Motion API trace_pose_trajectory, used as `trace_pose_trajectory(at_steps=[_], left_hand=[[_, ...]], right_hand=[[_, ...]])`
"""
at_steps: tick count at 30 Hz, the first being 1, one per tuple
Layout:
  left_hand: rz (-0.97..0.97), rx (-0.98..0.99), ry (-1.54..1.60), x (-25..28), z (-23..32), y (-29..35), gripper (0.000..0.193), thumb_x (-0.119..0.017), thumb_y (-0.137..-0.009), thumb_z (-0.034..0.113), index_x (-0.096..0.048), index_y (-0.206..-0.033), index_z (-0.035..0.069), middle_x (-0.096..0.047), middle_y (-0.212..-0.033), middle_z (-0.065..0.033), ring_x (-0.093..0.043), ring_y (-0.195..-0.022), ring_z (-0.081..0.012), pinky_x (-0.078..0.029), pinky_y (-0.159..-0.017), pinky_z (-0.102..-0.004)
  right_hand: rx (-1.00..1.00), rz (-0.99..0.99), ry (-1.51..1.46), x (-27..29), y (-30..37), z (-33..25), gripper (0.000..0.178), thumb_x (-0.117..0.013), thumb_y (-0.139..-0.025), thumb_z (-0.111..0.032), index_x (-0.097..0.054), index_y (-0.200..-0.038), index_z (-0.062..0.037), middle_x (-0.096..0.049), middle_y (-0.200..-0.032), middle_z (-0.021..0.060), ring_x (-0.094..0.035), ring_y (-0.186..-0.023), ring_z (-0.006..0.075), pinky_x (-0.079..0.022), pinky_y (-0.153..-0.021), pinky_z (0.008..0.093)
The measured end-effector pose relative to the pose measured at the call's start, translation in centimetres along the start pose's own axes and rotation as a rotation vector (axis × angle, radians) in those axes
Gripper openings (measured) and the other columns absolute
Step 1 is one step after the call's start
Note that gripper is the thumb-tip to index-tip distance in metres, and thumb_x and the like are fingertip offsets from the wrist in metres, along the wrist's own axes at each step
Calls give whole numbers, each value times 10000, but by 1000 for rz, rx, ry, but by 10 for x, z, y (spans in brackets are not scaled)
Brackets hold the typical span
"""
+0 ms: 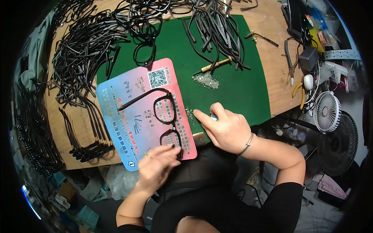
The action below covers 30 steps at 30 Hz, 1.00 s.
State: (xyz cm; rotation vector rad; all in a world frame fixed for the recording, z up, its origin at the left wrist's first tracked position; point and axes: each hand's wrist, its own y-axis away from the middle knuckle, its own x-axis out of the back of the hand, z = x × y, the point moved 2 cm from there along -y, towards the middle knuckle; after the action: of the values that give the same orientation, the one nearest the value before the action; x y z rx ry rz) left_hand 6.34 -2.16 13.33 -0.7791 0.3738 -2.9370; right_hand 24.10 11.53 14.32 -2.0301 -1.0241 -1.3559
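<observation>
A black eyeglass frame (173, 110) lies on a pink-and-blue printed mat (147, 77), one temple stretched out to the left. At the frame's near end, my left hand (157, 165) has its fingers curled together, their tips touching or just over the rim; what they pinch is hidden. My right hand (231, 130) is closed around a tool whose blue end (213, 117) shows between thumb and fingers. Its index fingertip reaches a small scatter of tiny metal screws (190, 114) beside the mat. Farther off lie a screwdriver with a yellow handle (217, 64) and a heap of small clear-looking pieces (206, 80).
Loose black temples (83, 50) are heaped at the left, with another pile (217, 27) at the back of the green mat (248, 89). More black frames (144, 52) lie at the back. Pliers (289, 64) and a small white fan (327, 112) are at the right.
</observation>
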Motion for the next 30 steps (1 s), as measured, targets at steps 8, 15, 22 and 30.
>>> trace_pose_trajectory(at_steps=[8, 15, 22, 30], left_hand=[[23, -187, -316, -16, -5, 7, 193, -723, -672, 86, -690, -860, 63, -652, -875, -61, -637, -839, -217, -528, -789, -368], [119, -155, -325, -21, -4, 0, 218, -723, -639, 27, -688, -853, 53, -636, -778, -52, -645, -775, -223, -520, -808, -390], [90, -113, -221, -17, -4, -4, 199, -721, -670, -27, -678, -856, 30, -654, -804, -86, -664, -788, -246, -508, -855, -410], [87, -87, -229, -17, -3, -9, 230, -648, -668, -97, -678, -869, 11, -667, -831, -108, -673, -798, -255, -497, -875, -414]], right_hand=[[-82, 25, 54, -1, -1, -7, 372, -636, -736, -102, -591, -1105, -122, -484, -826, 80, -581, -596, 200, -479, -476, 309], [-44, 19, 134, -3, -4, -11, 462, -631, -736, -102, -576, -1191, -156, -476, -819, 83, -555, -553, 208, -465, -460, 319], [-57, 40, 80, -9, -4, -7, 467, -618, -739, -88, -573, -1200, -146, -471, -818, 92, -550, -541, 214, -465, -461, 315], [-156, -187, -743, 6, 4, -5, 361, -525, -855, -67, -574, -1209, -119, -500, -882, 102, -541, -745, 232, -475, -713, 313]])
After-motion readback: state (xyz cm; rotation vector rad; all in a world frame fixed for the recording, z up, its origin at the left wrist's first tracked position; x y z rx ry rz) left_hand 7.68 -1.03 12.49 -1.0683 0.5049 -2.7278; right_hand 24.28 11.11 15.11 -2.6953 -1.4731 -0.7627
